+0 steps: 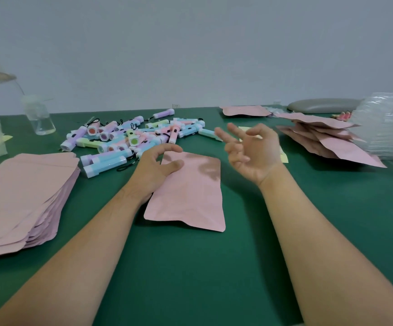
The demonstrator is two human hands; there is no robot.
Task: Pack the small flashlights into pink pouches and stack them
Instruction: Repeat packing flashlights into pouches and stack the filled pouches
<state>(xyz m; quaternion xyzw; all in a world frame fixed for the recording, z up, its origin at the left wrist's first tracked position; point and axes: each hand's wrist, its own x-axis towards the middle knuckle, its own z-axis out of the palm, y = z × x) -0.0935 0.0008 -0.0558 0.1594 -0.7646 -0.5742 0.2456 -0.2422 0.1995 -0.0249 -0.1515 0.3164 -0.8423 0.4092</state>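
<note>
**Head view: left hand on a pouch, right hand free**

A flat, matte pink pouch [188, 191] with rounded corners lies just nearer than the flashlight pile [129, 137], its near end wider and slightly wavy; its long axis runs from the person toward that pile, far end leaning a little right; the left hand [154, 170] pinches the pouch's far left corner, thumb on top and fingers curled over the edge; the right hand [249, 151] hovers right of the pile, fingers spread and loose, holding nothing; the flashlights are pastel blue, pink, purple and green, with white ends and black cords, pointing every way; a neat stack of pouches [23, 196] sits left of and nearer than the pile, and a looser heap of pouches [327, 137] well to its right; all rest on a green table [190, 267]; behind the pile rises a plain grey wall [190, 43]
</note>
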